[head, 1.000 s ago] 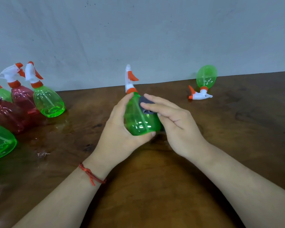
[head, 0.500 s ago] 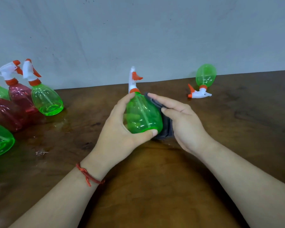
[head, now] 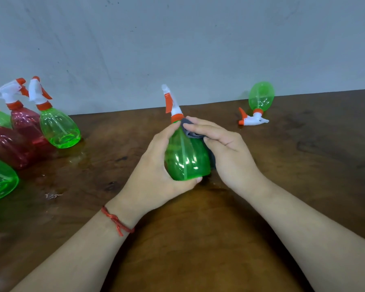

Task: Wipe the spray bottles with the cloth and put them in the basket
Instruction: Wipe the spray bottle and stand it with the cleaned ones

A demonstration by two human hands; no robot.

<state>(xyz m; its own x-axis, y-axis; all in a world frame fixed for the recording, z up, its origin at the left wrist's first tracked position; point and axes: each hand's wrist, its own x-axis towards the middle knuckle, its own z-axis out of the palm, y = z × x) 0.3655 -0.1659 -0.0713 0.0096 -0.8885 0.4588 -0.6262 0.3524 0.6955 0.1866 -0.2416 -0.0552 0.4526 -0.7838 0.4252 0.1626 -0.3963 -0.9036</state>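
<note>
- The left hand (head: pixel 156 163) wraps the green spray bottle (head: pixel 187 157) from its left side: the fingers curl up toward the orange collar, and the thumb tip hooks under the bottle's base.
- That bottle is held over the middle of the wooden table (head: pixel 198 239), base toward the camera, white-and-orange trigger head pointing up and away toward the far edge.
- The right hand (head: pixel 226 152) presses a dark grey cloth (head: pixel 190 128) against the bottle's right shoulder; its fingers lie close together, flat over the cloth, fingertips just beside the collar.
- Both forearms come in from the near edge, the wrists angled inward; a red string bracelet (head: pixel 116 221) circles the left wrist.
- A second green bottle (head: pixel 259 102) lies on its side near the far edge, right of the hands and well apart from them.
- Along the left edge stands a cluster of green and red spray bottles (head: pixel 30 127), packed close together.
- A grey wall (head: pixel 177 39) rises behind the far edge.
</note>
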